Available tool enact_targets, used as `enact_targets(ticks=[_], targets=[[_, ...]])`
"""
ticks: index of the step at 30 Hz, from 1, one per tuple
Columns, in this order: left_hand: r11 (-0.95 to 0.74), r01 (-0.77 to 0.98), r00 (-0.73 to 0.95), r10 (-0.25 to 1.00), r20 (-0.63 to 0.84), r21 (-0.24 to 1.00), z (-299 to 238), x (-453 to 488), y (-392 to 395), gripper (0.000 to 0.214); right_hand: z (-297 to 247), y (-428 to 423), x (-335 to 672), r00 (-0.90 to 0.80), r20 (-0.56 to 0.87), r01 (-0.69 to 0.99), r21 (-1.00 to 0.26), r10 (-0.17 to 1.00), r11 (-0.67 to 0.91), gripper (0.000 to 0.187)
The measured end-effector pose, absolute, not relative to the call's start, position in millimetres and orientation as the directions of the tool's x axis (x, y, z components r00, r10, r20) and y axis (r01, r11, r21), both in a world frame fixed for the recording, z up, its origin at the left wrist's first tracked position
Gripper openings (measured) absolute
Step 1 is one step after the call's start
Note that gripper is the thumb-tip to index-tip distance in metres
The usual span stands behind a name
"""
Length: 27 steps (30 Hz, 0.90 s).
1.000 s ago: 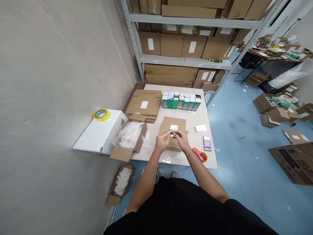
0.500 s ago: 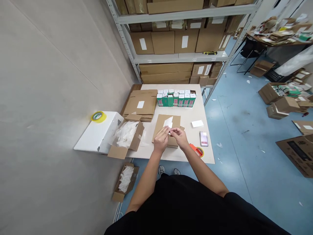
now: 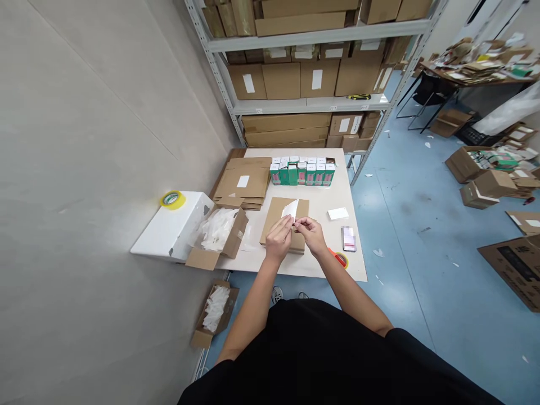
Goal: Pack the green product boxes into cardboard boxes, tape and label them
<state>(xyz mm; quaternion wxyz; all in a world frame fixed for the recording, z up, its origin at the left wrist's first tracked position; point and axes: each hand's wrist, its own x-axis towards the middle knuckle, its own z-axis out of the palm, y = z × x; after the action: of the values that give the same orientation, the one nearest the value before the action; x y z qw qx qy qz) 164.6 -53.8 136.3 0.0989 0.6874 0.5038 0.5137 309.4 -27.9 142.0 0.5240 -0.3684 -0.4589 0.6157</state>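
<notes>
My left hand [image 3: 279,236] and my right hand [image 3: 310,232] meet over a flat cardboard box [image 3: 273,211] on the table. Between the fingers of my left hand is a small white label [image 3: 291,208], its upper part sticking up beyond the fingertips. The fingertips of my right hand are pinched together at the label's lower right edge. Whether they grip the label itself is too small to tell. To the right of my right hand lie a phone [image 3: 349,239], a white stack of paper [image 3: 338,214] and a red tape dispenser [image 3: 338,257].
Several green-and-white boxes [image 3: 301,174] stand in rows at the table's back. Flattened cardboard [image 3: 247,171] lies at the left, near an open carton [image 3: 234,236] of white plastic bags. A yellow tape roll [image 3: 172,199] rests on a white block [image 3: 169,230]. Shelving [image 3: 307,105] stands behind.
My hands stay together at the label, with only slight finger movement. The whole view has shifted a little; the things on the table keep their places.
</notes>
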Motion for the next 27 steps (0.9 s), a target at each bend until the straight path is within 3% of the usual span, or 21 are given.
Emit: enact_targets(ticks=[16, 27], targets=[[-0.508, 0.636, -0.025, 0.738, 0.674, 0.58, 141, 162, -76, 0.034, 148, -47, 302, -0.171, 0.04, -0.312, -0.95, 0.984, -0.016, 0.036], [-0.507, 0.618, -0.016, 0.756, 0.655, 0.601, 147, 159, -81, 0.033, 154, -51, 299, -0.176, 0.065, -0.306, -0.952, 0.982, 0.008, 0.031]])
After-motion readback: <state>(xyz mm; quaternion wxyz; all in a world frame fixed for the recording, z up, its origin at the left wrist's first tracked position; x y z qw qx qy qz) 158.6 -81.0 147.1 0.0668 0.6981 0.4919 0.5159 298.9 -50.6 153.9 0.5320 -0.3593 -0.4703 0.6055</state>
